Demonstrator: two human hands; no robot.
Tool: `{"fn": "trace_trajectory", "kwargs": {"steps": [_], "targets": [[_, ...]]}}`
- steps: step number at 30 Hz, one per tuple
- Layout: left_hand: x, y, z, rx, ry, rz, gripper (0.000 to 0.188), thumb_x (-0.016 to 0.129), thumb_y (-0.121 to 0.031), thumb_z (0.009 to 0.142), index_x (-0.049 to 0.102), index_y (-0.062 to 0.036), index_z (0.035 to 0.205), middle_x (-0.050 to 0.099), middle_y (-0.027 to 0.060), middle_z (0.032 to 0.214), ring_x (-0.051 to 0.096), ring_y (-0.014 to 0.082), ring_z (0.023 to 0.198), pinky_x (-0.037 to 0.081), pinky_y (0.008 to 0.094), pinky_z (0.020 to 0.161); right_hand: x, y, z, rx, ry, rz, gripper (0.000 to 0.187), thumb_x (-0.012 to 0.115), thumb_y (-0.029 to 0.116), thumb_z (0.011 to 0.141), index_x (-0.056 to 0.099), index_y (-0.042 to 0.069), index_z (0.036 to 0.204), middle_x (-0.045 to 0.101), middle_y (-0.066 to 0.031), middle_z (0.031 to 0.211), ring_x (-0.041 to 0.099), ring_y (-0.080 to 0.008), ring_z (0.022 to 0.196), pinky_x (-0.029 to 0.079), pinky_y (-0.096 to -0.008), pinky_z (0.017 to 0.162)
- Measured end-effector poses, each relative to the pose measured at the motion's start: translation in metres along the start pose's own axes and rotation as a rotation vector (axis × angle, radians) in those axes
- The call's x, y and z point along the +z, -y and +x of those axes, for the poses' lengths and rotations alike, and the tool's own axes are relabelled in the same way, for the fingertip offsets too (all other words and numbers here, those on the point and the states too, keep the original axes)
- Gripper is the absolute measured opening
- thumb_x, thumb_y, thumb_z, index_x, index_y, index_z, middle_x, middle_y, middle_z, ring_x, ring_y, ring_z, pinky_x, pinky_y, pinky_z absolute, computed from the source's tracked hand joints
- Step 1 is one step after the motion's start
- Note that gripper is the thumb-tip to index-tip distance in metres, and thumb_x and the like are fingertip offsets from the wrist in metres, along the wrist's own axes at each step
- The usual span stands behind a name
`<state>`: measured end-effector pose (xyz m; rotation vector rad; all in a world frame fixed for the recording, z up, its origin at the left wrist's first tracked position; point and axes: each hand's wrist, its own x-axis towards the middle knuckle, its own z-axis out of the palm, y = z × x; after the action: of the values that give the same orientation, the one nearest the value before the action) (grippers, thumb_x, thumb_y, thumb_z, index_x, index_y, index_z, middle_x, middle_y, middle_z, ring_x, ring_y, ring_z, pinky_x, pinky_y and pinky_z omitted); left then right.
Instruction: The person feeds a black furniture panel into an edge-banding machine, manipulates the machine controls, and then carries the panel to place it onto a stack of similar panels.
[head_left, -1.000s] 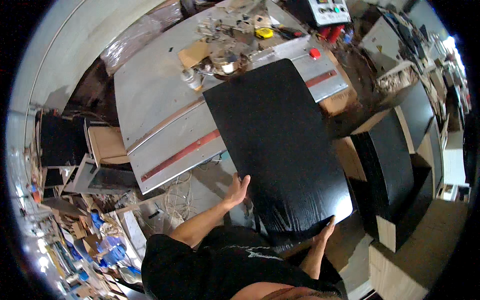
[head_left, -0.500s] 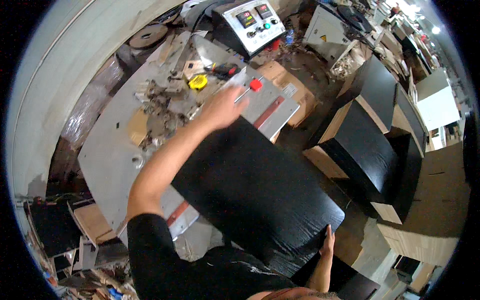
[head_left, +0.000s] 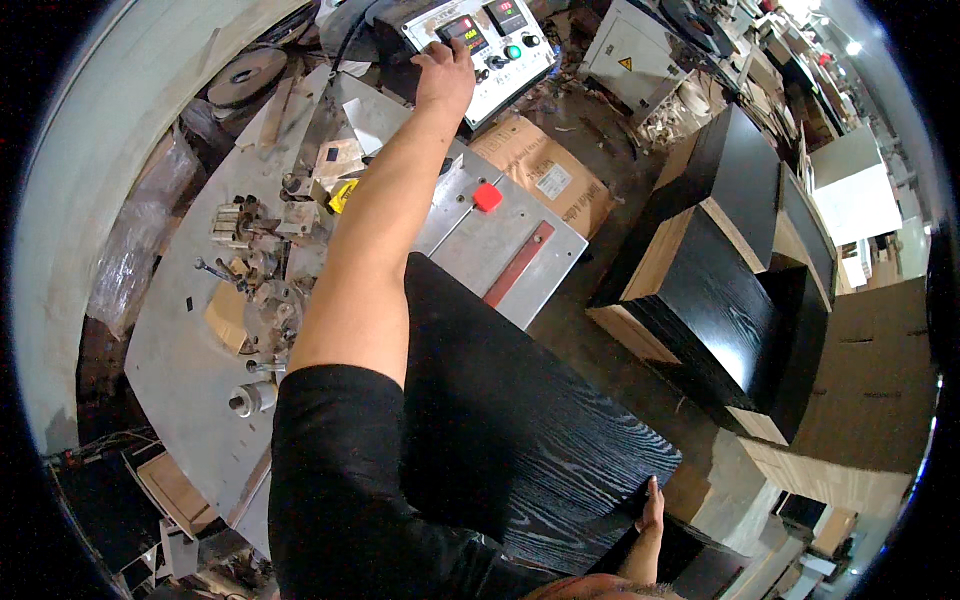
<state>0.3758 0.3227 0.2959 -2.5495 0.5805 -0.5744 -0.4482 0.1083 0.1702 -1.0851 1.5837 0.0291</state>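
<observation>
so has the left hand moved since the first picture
Yes. Judged against the control box, the left hand has moved forward: from the black board's left edge, past the red button, to the box's face.

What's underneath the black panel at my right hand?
The grey table and its red strip reach the far edge of the black panel and appear to continue beneath. Anything further under is covered.
</observation>
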Motion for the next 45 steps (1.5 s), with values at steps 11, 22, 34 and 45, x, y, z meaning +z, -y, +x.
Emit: {"fn": "trace_trajectory", "kwargs": {"steps": [11,22,34,45], "targets": [[-0.043,-0.027,-0.273,0.118,-0.105,-0.995,0.041,0.066,-0.034,0.087,0.062,-0.0077,0.117,0.053,0.0149,0.133,0.052,0.0328,0.122,0.038,0.0556,0.104,0.004,-0.014,0.013,-0.293,0.039,0.002,0.075,0.059,0.058,0.089,0.044,0.006,0.140,0.053,-0.0120,0.132,0.054,-0.0281,0.116,0.047,-0.0451,0.095],[-0.046,0.026,-0.622,-0.674,0.220,-0.719,0.068,0.053,-0.048,0.093,0.032,-0.0173,0.150,0.016,0.0205,0.158,0.012,0.0385,0.147,0.007,0.0621,0.116,0.004,-0.006,0.011,0.003,0.266,0.163,0.057,0.064,0.058,0.085,0.063,0.008,0.111,0.064,-0.0036,0.096,0.060,-0.0193,0.087,0.052,-0.0364,0.077],[-0.032,0.021,-0.622,-0.951,0.294,-0.709,0.083,0.049,-0.058,0.091,0.018,-0.0125,0.154,0.013,0.0315,0.154,0.015,0.0439,0.145,0.005,0.0625,0.115,-0.009,-0.017,0.026,-0.161,0.176,-0.010,0.058,0.066,0.055,0.086,0.061,0.002,0.110,0.063,-0.0096,0.098,0.059,-0.0221,0.086,0.050,-0.0367,0.077],[-0.047,0.039,-0.621,-0.917,0.423,-0.653,0.084,0.049,-0.057,0.093,0.016,-0.0098,0.154,0.016,0.0332,0.152,0.012,0.0477,0.143,0.007,0.0664,0.113,0.010,-0.011,0.009,-0.288,0.225,0.041,0.075,0.066,0.046,0.086,0.040,0.002,0.141,0.049,-0.0192,0.134,0.055,-0.0351,0.111,0.051,-0.0497,0.087]]}}
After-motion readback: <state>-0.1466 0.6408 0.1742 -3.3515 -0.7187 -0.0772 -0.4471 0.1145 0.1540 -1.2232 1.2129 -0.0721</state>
